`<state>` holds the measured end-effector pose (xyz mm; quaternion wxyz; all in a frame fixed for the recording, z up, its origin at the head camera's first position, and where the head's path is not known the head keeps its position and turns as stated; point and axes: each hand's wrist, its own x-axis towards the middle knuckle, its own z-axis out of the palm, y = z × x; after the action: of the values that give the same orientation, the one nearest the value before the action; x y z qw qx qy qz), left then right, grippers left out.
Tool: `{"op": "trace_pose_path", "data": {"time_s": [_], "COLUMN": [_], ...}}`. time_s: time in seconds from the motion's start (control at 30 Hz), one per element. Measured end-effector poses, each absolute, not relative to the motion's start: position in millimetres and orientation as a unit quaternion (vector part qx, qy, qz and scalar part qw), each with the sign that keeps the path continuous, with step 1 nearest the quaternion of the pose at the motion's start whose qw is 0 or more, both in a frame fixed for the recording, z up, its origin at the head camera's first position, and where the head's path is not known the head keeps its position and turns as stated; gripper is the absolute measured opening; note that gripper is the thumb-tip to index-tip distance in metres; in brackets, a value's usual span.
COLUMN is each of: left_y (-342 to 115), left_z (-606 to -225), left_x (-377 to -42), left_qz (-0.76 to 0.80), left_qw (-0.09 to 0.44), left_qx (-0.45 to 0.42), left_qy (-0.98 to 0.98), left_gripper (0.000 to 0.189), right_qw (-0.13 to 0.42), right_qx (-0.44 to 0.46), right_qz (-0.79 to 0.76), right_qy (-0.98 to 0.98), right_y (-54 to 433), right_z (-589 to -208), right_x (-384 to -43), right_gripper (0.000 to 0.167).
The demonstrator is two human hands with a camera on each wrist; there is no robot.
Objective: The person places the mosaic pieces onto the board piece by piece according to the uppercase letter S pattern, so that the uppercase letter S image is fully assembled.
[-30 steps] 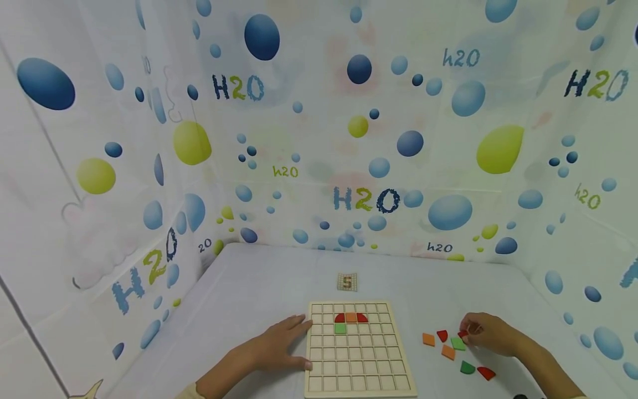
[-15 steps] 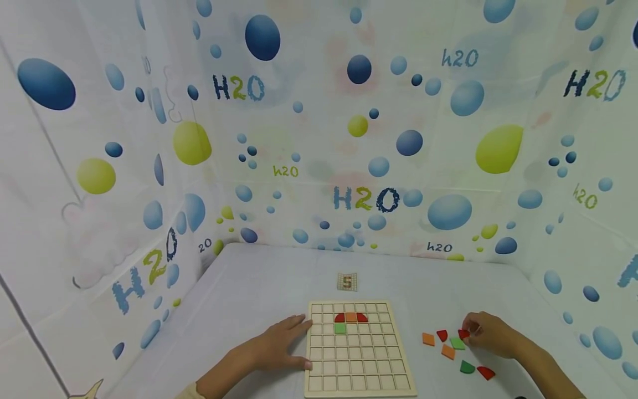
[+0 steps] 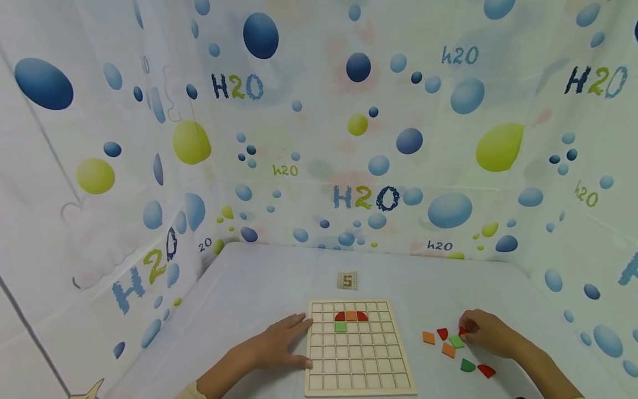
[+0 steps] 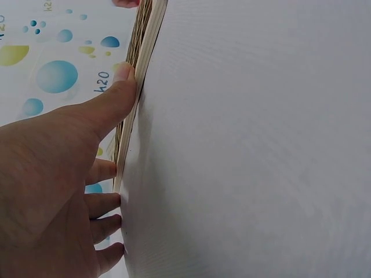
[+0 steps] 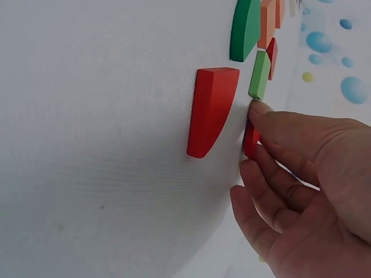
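My left hand [image 3: 276, 346] rests against the left edge of a pale wooden grid board [image 3: 357, 353], thumb and fingertips touching its side; in the left wrist view the thumb [image 4: 116, 95] lies along that edge. Near the top of the board sit two red quarter-round tiles [image 3: 340, 317] with an orange square tile [image 3: 351, 316] between them, and a light green square [image 3: 340, 327] below the left one. To the right of the board, my right hand [image 3: 490, 332] pinches a red quarter-round tile [image 5: 251, 139] at the table surface, partly hidden by the fingers.
Loose tiles lie around the right hand: a light green square [image 3: 456, 341], orange squares [image 3: 428, 337], a dark green quarter-round [image 3: 467, 365] and red quarter-rounds [image 3: 486, 371]. A small patterned card [image 3: 347, 280] lies behind the board. A printed curtain [image 3: 309, 127] surrounds the white table [image 3: 269, 288].
The right hand stays at the red tile, with only a slight shift of the fingers. Beside it, the loose light green square has turned a little. The left hand stays on the board.
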<state>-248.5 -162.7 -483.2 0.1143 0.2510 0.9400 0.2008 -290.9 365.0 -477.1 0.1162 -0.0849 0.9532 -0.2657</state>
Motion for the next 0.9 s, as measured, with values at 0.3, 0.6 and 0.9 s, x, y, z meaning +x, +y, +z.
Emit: {"op": "trace_pose_path", "data": {"time_s": [0.3,0.6,0.9], "left_y": [-163,-163,-163], "left_z": [-483,-485,-485], "left_x": [-249,-251,-250], "left_qz": [0.203,0.201,0.203], "left_qw": [0.117,0.116,0.116], "left_qx": [0.247,0.247,0.245], "left_qy": [0.940,0.941,0.941], "left_gripper": [0.097,0.098,0.098], "right_qw": [0.125,0.143,0.132], "right_qx": [-0.081,-0.090,-0.084], "right_qz": [-0.272,-0.271,-0.278], "right_qy": [0.951,0.948,0.948], "right_y": [362,361,360], "right_z": [-473,-466,-466], "right_x": [-289,-288,-285], "right_gripper": [0.019,0.017,0.012]}}
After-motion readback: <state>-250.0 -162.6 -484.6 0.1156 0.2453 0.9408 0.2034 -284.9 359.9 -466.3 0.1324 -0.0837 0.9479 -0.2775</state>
